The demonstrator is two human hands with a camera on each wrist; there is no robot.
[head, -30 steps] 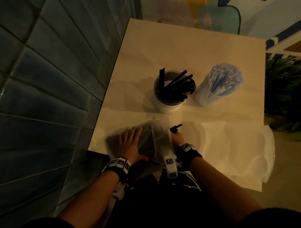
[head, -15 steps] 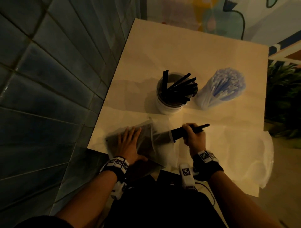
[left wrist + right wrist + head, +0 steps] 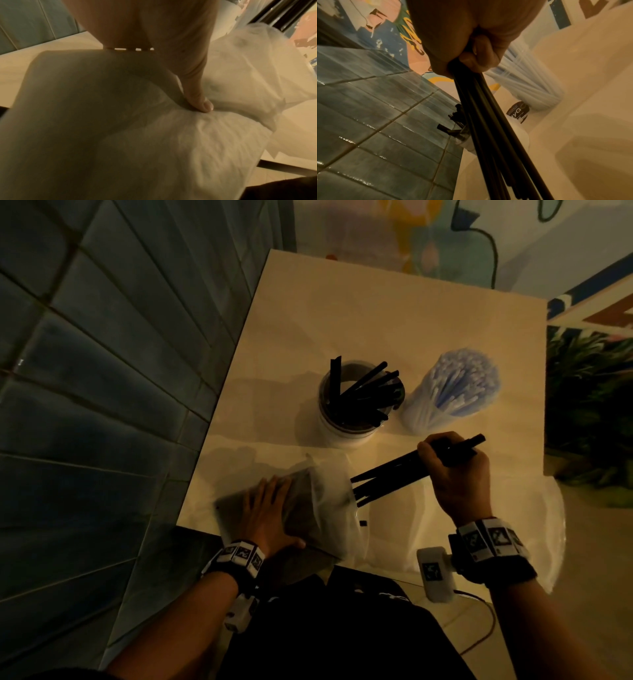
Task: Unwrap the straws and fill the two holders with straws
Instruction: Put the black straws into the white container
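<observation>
My left hand (image 3: 270,511) lies flat with straight fingers on a translucent plastic bag of black straws (image 3: 318,505) at the table's near left edge; its thumb (image 3: 199,100) presses the bag (image 3: 171,148). My right hand (image 3: 455,470) grips a bundle of black straws (image 3: 394,474) held just right of the bag's mouth, above the table; the same bundle (image 3: 488,121) fans out below my fist (image 3: 471,47). A white holder (image 3: 349,433) behind holds several black straws (image 3: 366,392). To its right stands a holder packed with pale blue-white straws (image 3: 452,388).
The cream table (image 3: 376,313) is bounded by a blue tiled wall (image 3: 102,371) on the left. A crumpled clear wrapper (image 3: 534,529) lies at the near right corner. A leafy plant (image 3: 589,405) sits beyond the right edge. A cable (image 3: 479,628) hangs below my right wrist.
My right hand has drawn a bundle of black straws out of the bag and moved right and away from it. The left hand has stayed pressed on the bag.
</observation>
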